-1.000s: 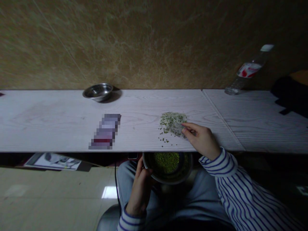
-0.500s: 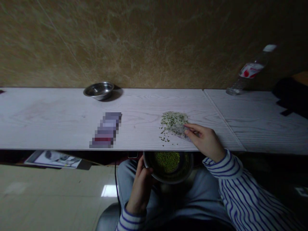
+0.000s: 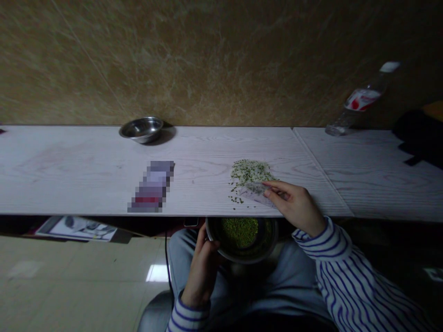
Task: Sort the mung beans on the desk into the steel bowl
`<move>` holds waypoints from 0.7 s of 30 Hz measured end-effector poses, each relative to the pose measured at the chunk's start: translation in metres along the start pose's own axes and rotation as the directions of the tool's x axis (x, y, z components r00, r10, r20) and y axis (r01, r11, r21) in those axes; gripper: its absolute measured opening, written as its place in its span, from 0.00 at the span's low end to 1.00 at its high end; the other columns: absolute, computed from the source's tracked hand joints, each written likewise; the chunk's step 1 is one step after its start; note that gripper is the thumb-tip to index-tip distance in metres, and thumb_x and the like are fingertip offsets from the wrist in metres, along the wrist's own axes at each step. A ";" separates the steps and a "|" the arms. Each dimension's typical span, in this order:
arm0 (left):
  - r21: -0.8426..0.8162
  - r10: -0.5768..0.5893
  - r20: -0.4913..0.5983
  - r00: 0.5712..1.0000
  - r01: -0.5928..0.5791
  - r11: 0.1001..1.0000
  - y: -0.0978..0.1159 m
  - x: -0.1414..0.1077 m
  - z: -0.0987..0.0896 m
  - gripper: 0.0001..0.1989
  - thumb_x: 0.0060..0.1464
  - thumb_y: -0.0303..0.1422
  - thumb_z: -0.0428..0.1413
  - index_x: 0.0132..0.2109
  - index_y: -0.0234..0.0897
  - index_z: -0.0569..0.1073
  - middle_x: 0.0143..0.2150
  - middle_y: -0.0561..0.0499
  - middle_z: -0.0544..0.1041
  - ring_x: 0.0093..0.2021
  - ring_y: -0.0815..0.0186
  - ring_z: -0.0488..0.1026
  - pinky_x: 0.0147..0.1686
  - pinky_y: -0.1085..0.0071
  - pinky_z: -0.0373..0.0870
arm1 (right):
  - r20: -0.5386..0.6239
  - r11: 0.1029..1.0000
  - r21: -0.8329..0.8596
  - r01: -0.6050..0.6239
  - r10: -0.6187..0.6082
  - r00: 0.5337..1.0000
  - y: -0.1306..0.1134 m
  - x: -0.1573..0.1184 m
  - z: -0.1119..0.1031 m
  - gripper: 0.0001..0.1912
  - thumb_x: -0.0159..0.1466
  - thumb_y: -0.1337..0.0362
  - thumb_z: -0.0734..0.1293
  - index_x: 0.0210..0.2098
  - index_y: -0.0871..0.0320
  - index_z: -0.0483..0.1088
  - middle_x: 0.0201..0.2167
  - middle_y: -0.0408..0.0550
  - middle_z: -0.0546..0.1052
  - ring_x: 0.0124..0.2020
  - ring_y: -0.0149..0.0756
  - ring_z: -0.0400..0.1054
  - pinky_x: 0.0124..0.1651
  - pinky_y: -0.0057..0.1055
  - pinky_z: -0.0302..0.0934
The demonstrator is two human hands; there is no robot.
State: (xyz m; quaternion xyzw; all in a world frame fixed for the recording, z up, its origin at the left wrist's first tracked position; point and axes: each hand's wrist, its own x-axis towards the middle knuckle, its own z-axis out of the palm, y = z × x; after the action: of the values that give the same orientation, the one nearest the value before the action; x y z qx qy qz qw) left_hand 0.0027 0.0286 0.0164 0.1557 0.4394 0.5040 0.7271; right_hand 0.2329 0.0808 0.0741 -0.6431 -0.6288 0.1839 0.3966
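My left hand (image 3: 204, 260) is closed on the left rim of a metal bowl (image 3: 249, 260), which sits just below the table's front edge over my lap. Small green beans, like mung beans, lie inside it. On the tabletop is a spread pile of green beans mixed with white grains (image 3: 247, 170), with a few loose beans along its near left side. My right hand (image 3: 294, 203) pinches a thin, greyish see-through plastic piece (image 3: 255, 191) at the pile's near edge. Whether it is a sheet or a bag, I cannot tell.
An upright clear bottle with a white cap (image 3: 362, 100) stands back right, near a dark item (image 3: 418, 138). A small metal bowl (image 3: 141, 133) sits by the wall. A blurred-out flat object (image 3: 152, 186) lies left of the pile. Under the table (image 3: 200, 198) is an open compartment.
My right hand has shifted slightly toward me, and the plastic piece has drawn back a little from the pile and tilted. My left hand and the bowl stay in place.
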 end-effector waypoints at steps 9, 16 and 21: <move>0.029 0.002 -0.006 1.000 -0.002 1.000 0.002 -0.001 0.002 0.30 0.44 0.29 0.57 0.58 0.44 0.68 0.52 0.48 0.75 0.46 0.56 0.73 0.43 0.61 0.72 | 0.008 1.000 -0.025 -0.004 0.004 1.000 -0.003 0.002 0.003 0.16 0.61 0.63 0.66 0.46 0.59 0.78 0.34 0.51 0.81 0.34 0.39 0.74 0.35 0.32 0.69; 0.018 0.008 0.003 1.000 -0.008 1.000 0.001 0.001 -0.001 0.30 0.43 0.28 0.57 0.57 0.44 0.68 0.50 0.48 0.75 0.50 0.55 0.71 0.44 0.62 0.72 | -0.050 0.999 -0.029 -0.034 0.032 0.998 0.003 0.006 0.000 0.17 0.60 0.62 0.66 0.46 0.61 0.78 0.32 0.52 0.81 0.31 0.39 0.74 0.34 0.32 0.68; 0.018 0.005 0.004 1.000 -0.005 1.000 0.001 0.000 -0.001 0.31 0.44 0.29 0.57 0.58 0.45 0.68 0.53 0.47 0.74 0.50 0.55 0.70 0.44 0.62 0.71 | -0.028 1.000 -0.021 -0.004 0.004 1.000 -0.004 0.008 0.007 0.16 0.61 0.63 0.65 0.46 0.60 0.78 0.33 0.52 0.81 0.33 0.39 0.74 0.35 0.32 0.68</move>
State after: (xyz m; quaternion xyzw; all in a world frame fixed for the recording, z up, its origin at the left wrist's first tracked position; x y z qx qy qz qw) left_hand 0.0015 0.0290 0.0161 0.1643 0.4419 0.5015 0.7254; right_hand 0.2263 0.0902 0.0745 -0.6510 -0.6238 0.1690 0.3981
